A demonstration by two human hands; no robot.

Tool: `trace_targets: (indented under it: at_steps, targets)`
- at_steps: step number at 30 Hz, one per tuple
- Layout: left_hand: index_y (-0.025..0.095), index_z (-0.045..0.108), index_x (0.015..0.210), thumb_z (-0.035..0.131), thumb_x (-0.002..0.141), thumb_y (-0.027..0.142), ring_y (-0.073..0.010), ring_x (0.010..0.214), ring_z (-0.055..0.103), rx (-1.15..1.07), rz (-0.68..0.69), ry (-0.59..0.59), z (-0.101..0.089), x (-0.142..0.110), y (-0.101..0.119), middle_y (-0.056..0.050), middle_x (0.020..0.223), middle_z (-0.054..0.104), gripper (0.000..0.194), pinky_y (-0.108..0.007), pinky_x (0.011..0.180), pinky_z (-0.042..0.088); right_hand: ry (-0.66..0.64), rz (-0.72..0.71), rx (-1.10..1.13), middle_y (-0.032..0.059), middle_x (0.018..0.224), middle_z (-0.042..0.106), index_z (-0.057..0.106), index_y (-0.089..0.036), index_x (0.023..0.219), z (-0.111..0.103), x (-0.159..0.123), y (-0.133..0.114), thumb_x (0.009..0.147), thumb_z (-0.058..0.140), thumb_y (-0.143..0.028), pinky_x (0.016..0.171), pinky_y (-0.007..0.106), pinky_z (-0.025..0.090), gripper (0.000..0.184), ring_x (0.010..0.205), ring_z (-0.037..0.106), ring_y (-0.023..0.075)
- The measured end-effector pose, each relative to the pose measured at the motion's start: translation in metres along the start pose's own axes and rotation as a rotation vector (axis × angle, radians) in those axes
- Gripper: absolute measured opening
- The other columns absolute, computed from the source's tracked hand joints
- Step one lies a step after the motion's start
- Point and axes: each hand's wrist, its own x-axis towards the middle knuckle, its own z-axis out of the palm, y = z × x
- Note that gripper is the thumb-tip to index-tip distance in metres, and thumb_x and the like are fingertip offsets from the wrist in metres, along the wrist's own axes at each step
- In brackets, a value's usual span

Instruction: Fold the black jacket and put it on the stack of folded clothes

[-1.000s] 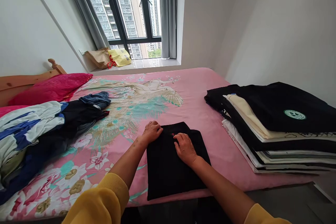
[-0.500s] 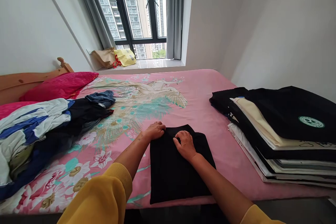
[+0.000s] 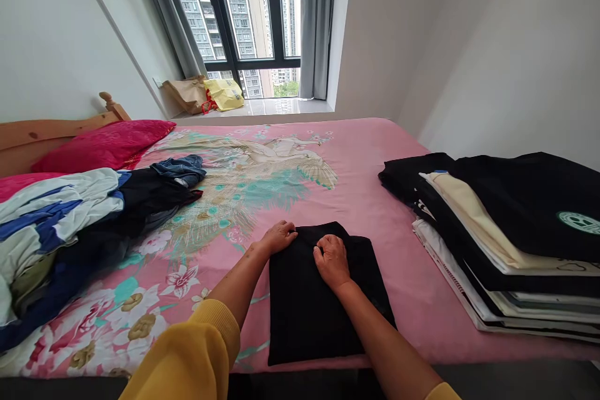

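Observation:
A folded black garment [image 3: 309, 306] lies on the pink flowered bed sheet [image 3: 365, 200] near the bed's front edge. My left hand [image 3: 279, 236] rests at the garment's far left corner, fingers curled onto the cloth edge. My right hand [image 3: 332, 258] sits on the garment's far part, fingers bent and pinching the fabric. Both arms wear yellow sleeves pushed up.
A stack of folded clothes [image 3: 506, 237], black on top, lies on the bed at the right. A loose heap of unfolded clothes [image 3: 79, 225] covers the left side beside red pillows [image 3: 103, 144]. Bags [image 3: 210, 94] sit on the window sill.
Both hands slid a little toward the garment's far edge and the right hand's fingers curled tighter into the cloth. The camera shifted slightly to the right.

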Motion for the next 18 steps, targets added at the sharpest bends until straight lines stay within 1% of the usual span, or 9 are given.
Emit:
trace_targets:
  at_steps: [5,7,10,12,14,16,18]
  targets:
    - [0.023,0.062,0.094,0.047,0.086,0.034,-0.0189,0.096,0.057,-0.002,-0.037,0.049,0.009,-0.003,0.003,-0.004,0.096,0.063,0.02,-0.03,0.087,0.043,0.026,0.004,-0.015,0.0043,0.09,0.053,0.058,-0.018,0.077,0.001,-0.002,0.0,0.08,0.054,-0.017,0.087,0.032,0.036,0.006,0.094,0.044,0.0203]
    - [0.024,0.062,0.096,0.049,0.086,0.032,-0.0188,0.097,0.057,-0.003,-0.06,0.07,0.01,-0.005,0.006,-0.003,0.098,0.064,0.018,-0.03,0.087,0.043,0.038,0.0,-0.014,0.0046,0.089,0.053,0.058,-0.018,0.078,0.002,-0.003,0.0,0.08,0.053,-0.018,0.087,0.032,0.037,0.006,0.094,0.044,0.0204]
    - [0.024,0.058,0.109,0.052,0.084,0.027,-0.0193,0.101,0.056,0.005,-0.112,0.133,0.012,-0.008,0.014,-0.005,0.107,0.062,0.026,-0.031,0.087,0.043,0.063,-0.006,0.0,0.0051,0.089,0.053,0.055,-0.018,0.079,0.004,-0.004,0.0,0.08,0.051,-0.017,0.088,0.033,0.037,0.005,0.093,0.045,0.0208]
    - [0.023,0.056,0.113,0.052,0.083,0.023,-0.0207,0.109,0.052,0.02,-0.133,0.181,0.013,-0.01,0.02,-0.007,0.115,0.058,0.03,-0.033,0.091,0.042,0.08,-0.004,0.011,0.005,0.09,0.054,0.054,-0.019,0.082,0.004,-0.005,0.0,0.078,0.05,-0.015,0.088,0.033,0.037,0.007,0.093,0.045,0.021]
    - [0.023,0.061,0.105,0.05,0.083,0.017,-0.0211,0.113,0.049,0.038,-0.123,0.197,0.014,-0.012,0.026,-0.007,0.115,0.057,0.026,-0.034,0.095,0.04,0.089,-0.015,0.015,0.0046,0.091,0.054,0.054,-0.02,0.086,0.004,-0.006,0.0,0.077,0.049,-0.014,0.089,0.034,0.036,0.012,0.093,0.045,0.0208]
    - [0.024,0.066,0.095,0.046,0.084,0.013,-0.0198,0.111,0.051,0.052,-0.097,0.173,0.014,-0.012,0.03,-0.006,0.108,0.061,0.025,-0.033,0.096,0.039,0.084,-0.044,0.011,0.0042,0.091,0.053,0.054,-0.02,0.086,0.004,-0.008,-0.001,0.078,0.046,-0.012,0.09,0.034,0.035,0.015,0.093,0.045,0.0204]
    - [0.024,0.069,0.09,0.043,0.084,0.012,-0.0186,0.106,0.054,0.065,-0.079,0.137,0.013,-0.012,0.033,-0.005,0.103,0.064,0.029,-0.031,0.095,0.04,0.076,-0.066,0.001,0.004,0.09,0.053,0.055,-0.02,0.083,0.003,-0.009,-0.002,0.078,0.043,-0.01,0.092,0.034,0.034,0.017,0.093,0.045,0.02]
